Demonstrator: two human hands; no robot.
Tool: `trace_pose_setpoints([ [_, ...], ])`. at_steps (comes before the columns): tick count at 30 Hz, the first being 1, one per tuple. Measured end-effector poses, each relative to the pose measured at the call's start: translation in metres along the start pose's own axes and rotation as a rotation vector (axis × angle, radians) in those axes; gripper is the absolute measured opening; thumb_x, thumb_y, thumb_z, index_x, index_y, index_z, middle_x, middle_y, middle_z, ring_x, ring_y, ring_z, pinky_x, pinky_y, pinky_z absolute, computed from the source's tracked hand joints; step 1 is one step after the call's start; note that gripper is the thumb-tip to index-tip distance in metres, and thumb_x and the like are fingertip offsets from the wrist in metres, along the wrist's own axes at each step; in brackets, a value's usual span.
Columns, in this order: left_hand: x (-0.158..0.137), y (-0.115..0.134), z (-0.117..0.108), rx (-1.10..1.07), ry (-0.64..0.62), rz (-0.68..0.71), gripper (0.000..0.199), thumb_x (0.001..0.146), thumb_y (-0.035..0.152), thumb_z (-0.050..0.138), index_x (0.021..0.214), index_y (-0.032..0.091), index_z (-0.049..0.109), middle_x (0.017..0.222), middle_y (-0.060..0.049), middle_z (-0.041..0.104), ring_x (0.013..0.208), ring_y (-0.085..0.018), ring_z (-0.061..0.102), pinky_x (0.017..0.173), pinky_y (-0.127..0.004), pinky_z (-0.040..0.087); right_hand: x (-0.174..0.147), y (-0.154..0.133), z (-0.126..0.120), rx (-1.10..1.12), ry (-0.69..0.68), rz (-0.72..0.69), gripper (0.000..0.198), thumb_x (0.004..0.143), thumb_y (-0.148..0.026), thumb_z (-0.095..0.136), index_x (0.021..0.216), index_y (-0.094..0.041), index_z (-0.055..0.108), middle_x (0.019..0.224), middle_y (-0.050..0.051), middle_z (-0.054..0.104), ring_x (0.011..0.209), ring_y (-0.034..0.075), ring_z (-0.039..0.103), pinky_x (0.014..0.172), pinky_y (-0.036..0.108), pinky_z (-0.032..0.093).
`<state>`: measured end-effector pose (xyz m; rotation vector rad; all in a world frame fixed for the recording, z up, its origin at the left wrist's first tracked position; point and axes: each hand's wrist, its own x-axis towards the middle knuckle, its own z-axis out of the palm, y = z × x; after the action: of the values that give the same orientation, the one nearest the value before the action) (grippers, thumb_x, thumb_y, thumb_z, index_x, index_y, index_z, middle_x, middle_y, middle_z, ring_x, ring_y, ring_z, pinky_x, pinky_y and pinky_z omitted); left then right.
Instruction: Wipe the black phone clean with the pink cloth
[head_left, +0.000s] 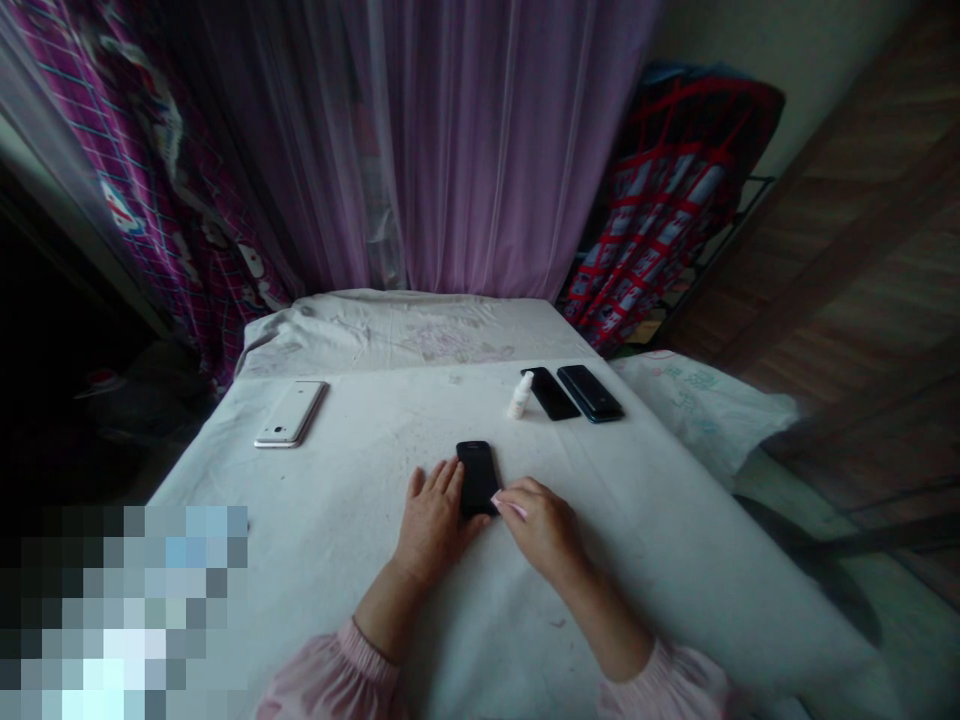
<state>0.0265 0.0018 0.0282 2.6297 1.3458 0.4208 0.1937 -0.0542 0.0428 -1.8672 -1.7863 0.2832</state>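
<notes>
A black smartphone (478, 480) lies screen up on the white-covered table. My left hand (431, 520) holds it in place, fingers along its left edge and thumb at the bottom edge. In my right hand (544, 525), a small pale pink piece (510, 503) is pinched at the phone's lower right side; its kind is too small to make out. Beyond the phone, a small white spray bottle (520, 396) stands upright. Next to it lie a flat black phone (553, 394) and a dark phone stack (591, 393).
A white phone (292, 413) lies face down at the left. The white tablecloth (390, 400) is wrinkled at the far end. Purple curtains (465, 150) hang behind the table. At the right edge sits a white plastic bag (697, 405).
</notes>
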Motion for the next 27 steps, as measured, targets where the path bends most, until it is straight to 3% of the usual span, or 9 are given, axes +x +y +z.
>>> trace_pose_setpoints([
  [10, 0.001, 0.0, -0.004, -0.008, -0.042, -0.004, 0.072, 0.084, 0.05, 0.063, 0.141, 0.013, 0.042, 0.145, -0.017, 0.046, 0.135, -0.031, 0.042, 0.112, -0.055, 0.029, 0.053, 0.004, 0.01, -0.022, 0.033, 0.037, 0.015, 0.086, -0.019, 0.058, 0.086, -0.024, 0.072, 0.099, 0.003, 0.07, 0.088, 0.015, 0.065, 0.078, 0.023, 0.045],
  [15, 0.001, 0.0, -0.005, -0.011, -0.037, 0.006, 0.073, 0.083, 0.051, 0.063, 0.142, 0.012, 0.041, 0.144, -0.018, 0.047, 0.134, -0.032, 0.042, 0.111, -0.055, 0.029, 0.077, 0.001, 0.012, -0.089, -0.019, 0.096, 0.014, 0.087, -0.02, 0.056, 0.087, -0.024, 0.07, 0.09, 0.003, 0.073, 0.085, 0.016, 0.065, 0.072, 0.023, 0.043],
  [22, 0.0, -0.009, -0.004, -0.055, -0.061, 0.05, 0.073, 0.083, 0.048, 0.063, 0.143, 0.014, 0.038, 0.147, -0.019, 0.043, 0.136, -0.032, 0.039, 0.112, -0.057, 0.026, 0.079, 0.004, 0.009, -0.065, -0.056, 0.158, 0.012, 0.087, -0.026, 0.057, 0.087, -0.026, 0.069, 0.086, 0.001, 0.074, 0.078, 0.016, 0.066, 0.064, 0.023, 0.04],
  [27, 0.001, -0.031, -0.009, -0.173, -0.181, 0.123, 0.077, 0.079, 0.033, 0.065, 0.147, 0.02, 0.033, 0.149, -0.015, 0.041, 0.141, -0.03, 0.032, 0.113, -0.057, 0.021, 0.064, 0.009, 0.003, -0.031, -0.061, 0.177, 0.01, 0.085, -0.025, 0.058, 0.085, -0.027, 0.069, 0.082, -0.001, 0.074, 0.075, 0.015, 0.066, 0.062, 0.021, 0.04],
])
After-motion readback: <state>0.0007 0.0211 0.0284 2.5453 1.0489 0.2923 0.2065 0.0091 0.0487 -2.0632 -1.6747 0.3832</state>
